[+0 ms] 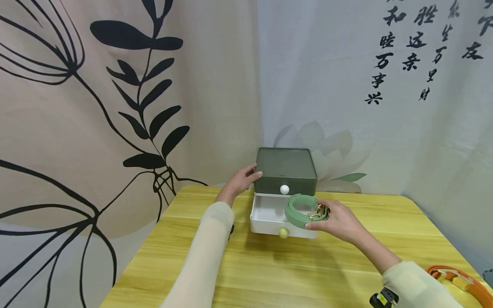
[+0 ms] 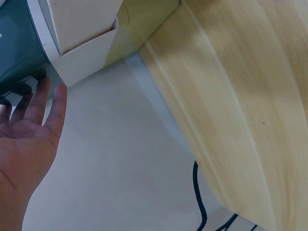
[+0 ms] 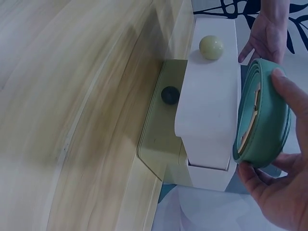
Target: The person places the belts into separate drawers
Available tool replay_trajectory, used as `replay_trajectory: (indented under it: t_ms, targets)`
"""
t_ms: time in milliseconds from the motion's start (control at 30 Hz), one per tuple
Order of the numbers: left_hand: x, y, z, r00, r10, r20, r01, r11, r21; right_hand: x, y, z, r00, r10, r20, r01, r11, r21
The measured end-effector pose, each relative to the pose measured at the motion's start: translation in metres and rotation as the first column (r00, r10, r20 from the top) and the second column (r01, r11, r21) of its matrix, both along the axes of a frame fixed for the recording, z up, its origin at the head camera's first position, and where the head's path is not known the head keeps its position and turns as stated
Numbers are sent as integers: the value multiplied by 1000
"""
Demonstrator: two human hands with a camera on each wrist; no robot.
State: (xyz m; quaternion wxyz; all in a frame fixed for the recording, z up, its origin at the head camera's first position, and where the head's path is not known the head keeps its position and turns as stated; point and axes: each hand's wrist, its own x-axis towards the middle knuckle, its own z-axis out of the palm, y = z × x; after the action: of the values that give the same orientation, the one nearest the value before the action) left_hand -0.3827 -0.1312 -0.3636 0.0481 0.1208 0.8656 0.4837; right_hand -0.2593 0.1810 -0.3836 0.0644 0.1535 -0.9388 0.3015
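My right hand [image 1: 340, 220] pinches a coiled green belt [image 1: 296, 211] with a gold buckle, thumb on one side and fingers on the other. The coil is over the right part of a pulled-out white drawer [image 1: 265, 214]. In the right wrist view, the belt [image 3: 274, 120] appears beside the white drawer front [image 3: 209, 106]. My left hand [image 1: 240, 182] rests against the left side of the dark green top section of the drawer box [image 1: 286, 164]. Its fingers look extended in the left wrist view, where the hand [image 2: 29, 139] is at the box's side.
An orange belt [image 1: 477, 291] lies at the table's right edge. The drawer has a yellow-green knob [image 1: 283, 232], and the section above has a white knob [image 1: 284, 189]. A printed curtain [image 1: 223, 85] hangs behind the wooden table [image 1: 169, 244].
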Motion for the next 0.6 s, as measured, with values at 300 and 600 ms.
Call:
replay_trajectory:
  t_ms: [300,600]
  targets:
    - [-1,1,-1,1000,1,1,-1,1000,9,-4,-11,-1,999,27,20,-28,999,17]
    - [-1,0,-1,1000,-2,-1,2,1000,17,-11,-16,-2,999,50,14,-51,998,31]
